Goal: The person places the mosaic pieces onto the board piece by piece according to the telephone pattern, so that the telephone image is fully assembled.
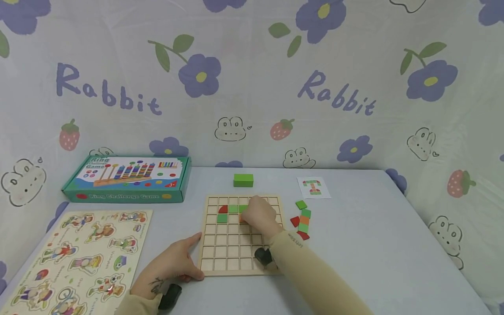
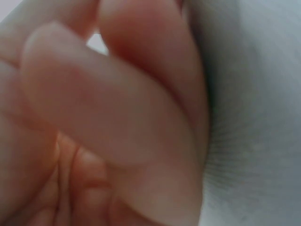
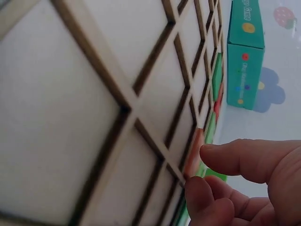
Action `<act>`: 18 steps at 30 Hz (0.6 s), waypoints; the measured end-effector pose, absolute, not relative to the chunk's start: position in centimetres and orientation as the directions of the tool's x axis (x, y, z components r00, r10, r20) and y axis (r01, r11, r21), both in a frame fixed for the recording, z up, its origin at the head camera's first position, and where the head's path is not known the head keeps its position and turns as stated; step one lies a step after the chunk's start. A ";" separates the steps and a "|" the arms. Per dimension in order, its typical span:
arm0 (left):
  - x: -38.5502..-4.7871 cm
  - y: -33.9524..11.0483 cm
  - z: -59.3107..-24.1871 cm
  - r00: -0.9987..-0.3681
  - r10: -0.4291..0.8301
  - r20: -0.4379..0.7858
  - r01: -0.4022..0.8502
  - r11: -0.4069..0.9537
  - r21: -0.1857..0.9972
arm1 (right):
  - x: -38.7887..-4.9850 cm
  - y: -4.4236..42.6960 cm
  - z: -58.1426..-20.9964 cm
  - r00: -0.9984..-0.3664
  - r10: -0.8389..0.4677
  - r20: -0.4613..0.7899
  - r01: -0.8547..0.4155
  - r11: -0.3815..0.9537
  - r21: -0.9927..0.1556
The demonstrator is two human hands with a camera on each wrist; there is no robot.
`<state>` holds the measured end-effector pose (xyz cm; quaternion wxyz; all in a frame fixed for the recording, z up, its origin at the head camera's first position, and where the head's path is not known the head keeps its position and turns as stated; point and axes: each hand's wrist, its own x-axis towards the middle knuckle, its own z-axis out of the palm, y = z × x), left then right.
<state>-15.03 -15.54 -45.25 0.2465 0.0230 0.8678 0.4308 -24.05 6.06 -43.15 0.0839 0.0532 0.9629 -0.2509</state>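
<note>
A wooden grid board (image 1: 226, 252) lies flat, holding a red rounded tile (image 1: 223, 209) and several green tiles (image 1: 222, 218) in its upper cells. Over the upper right of the board, my right hand (image 1: 258, 215) has its fingers bent down at an orange tile (image 3: 193, 155). The right wrist view shows thumb and fingertips at that tile, which lies in a cell. My left hand (image 1: 179, 259) touches the board's left side, index finger at the edge and thumb by the lower corner. In the left wrist view, its other fingers (image 2: 113, 103) fill the frame, blurred.
Loose red, green and orange tiles (image 1: 303, 224) lie right of the board. Behind them is a pattern card (image 1: 313, 187). A green block (image 1: 243, 180) stands beyond the board. On the left are a game box (image 1: 126, 179) and a picture puzzle board (image 1: 78, 262).
</note>
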 end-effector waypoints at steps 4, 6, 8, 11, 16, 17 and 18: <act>-15.1 -15.6 -45.3 -0.875 0.252 -0.414 -0.180 0.625 0.760 | -23.7 7.2 -42.4 -0.990 0.014 -0.139 0.088 0.837 -0.541; -15.1 -15.6 -45.3 -0.872 0.251 -0.421 -0.187 0.624 0.758 | -23.4 8.4 -41.8 -0.995 -0.013 -0.095 0.047 0.796 -0.603; -15.1 -15.5 -45.3 -0.869 0.247 -0.429 -0.193 0.628 0.754 | -23.0 9.7 -41.3 -0.998 -0.035 -0.054 0.010 0.741 -0.672; -15.2 -15.5 -45.2 -0.869 0.244 -0.431 -0.194 0.633 0.749 | -22.3 11.9 -41.1 -0.999 -0.041 -0.016 -0.014 0.644 -0.765; -15.1 -15.6 -45.1 -0.869 0.243 -0.431 -0.201 0.623 0.756 | -20.8 15.4 -41.9 -1.000 -0.007 -0.003 -0.001 0.568 -0.823; -15.1 -15.6 -45.1 -0.869 0.242 -0.432 -0.202 0.623 0.756 | -20.5 16.0 -42.1 -1.000 -0.003 -0.008 0.005 0.570 -0.822; -15.1 -15.5 -45.2 -0.869 0.240 -0.433 -0.204 0.623 0.755 | -20.2 16.6 -42.4 -1.000 0.002 -0.018 0.016 0.577 -0.816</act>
